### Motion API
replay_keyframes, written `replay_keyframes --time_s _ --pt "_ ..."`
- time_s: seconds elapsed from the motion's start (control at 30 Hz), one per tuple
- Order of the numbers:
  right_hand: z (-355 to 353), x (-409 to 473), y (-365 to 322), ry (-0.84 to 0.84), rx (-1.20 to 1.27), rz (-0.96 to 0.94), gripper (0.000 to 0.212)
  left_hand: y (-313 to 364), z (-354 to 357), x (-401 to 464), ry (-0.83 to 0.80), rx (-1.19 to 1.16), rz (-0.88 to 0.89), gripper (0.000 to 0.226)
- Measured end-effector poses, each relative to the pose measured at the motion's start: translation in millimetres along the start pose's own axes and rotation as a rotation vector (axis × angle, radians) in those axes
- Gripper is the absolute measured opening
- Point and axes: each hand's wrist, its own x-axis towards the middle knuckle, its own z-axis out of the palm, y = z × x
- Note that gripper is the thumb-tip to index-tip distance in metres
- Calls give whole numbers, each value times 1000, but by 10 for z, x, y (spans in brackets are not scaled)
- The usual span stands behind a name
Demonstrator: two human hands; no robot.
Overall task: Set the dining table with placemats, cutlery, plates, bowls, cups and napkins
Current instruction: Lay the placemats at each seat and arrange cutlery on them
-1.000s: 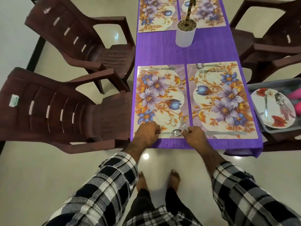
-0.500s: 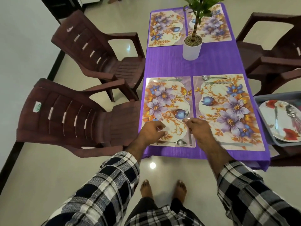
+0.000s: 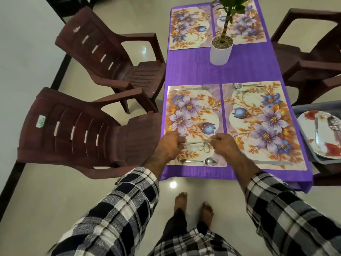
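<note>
— What are the hands doing?

— Both are on one fork [image 3: 195, 143], held flat over the near-left placemat [image 3: 193, 124]. The left hand [image 3: 170, 145] pinches the handle end, fingers curled round it; the right hand [image 3: 224, 145] pinches the tine end between thumb and fingertips. Each grip is closed on the fork.

— Is the fork touching the mat?

— I cannot tell; it sits just above or on the mat's near part, beyond the spoon [image 3: 201, 161] that lies along the near edge.

— What else is set?

— A knife [image 3: 191, 88] lies along that mat's far edge. The near-right placemat [image 3: 262, 124] carries a second spoon [image 3: 247, 85] and a second fork [image 3: 252, 91] at its far edge, and another knife [image 3: 273, 162] at its near edge. Two more placemats lie at the far end of the bench [image 3: 193, 69], which wears a purple cloth, with a white potted plant [image 3: 221, 50] between the pairs.

— And to the right?

— A grey tray [image 3: 313, 159] holding a flowered plate [image 3: 311, 137] with cutlery on it. Brown plastic chairs stand on both sides.
</note>
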Motion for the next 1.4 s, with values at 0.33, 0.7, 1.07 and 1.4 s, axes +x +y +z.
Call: replay_keyframes --time_s 0.33,0.7,1.07,1.4 --pt "34 198 313 43 -483 -66 11 -135 252 44 -207 67 22 20" --pt "43 231 421 67 -549 -80 9 -199 313 140 -238 28 4 22" --pt "-186 158 368 170 -472 -64 16 -6 231 221 -228 61 17 33" --pt "-1323 -214 338 322 -382 -201 11 1421 323 754 -110 147 288 23"
